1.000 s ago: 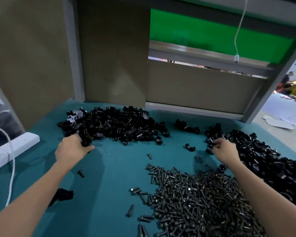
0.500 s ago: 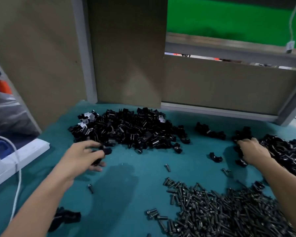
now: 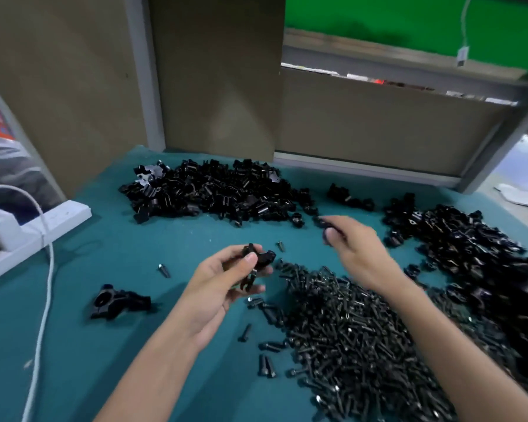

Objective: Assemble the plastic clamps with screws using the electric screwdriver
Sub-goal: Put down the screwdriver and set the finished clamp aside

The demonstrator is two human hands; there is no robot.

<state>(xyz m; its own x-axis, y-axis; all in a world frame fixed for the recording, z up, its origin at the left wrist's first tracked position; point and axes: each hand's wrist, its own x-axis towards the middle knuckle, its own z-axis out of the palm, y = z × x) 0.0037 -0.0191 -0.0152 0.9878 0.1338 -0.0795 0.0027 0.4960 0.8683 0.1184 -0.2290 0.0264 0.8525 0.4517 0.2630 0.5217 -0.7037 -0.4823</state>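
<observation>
My left hand (image 3: 223, 287) holds a black plastic clamp piece (image 3: 258, 260) between thumb and fingers, above the teal table. My right hand (image 3: 354, 248) is a little to the right and farther back; its fingers pinch a small black clamp piece (image 3: 328, 228), blurred by motion. A big pile of black clamp parts (image 3: 214, 193) lies at the back. Another pile of clamp parts (image 3: 476, 254) fills the right side. A heap of dark screws (image 3: 348, 345) lies under and in front of my right forearm. No electric screwdriver is in view.
An assembled black clamp (image 3: 118, 301) lies alone at front left. Loose screws (image 3: 164, 270) are scattered on the teal mat (image 3: 104, 345). A white power strip (image 3: 28, 233) with a white cable (image 3: 43, 315) sits at the left edge. Brown panels wall the back.
Both hands left the piles and came together over the middle of the table, each bringing a black clamp piece. The camera tilted down slightly.
</observation>
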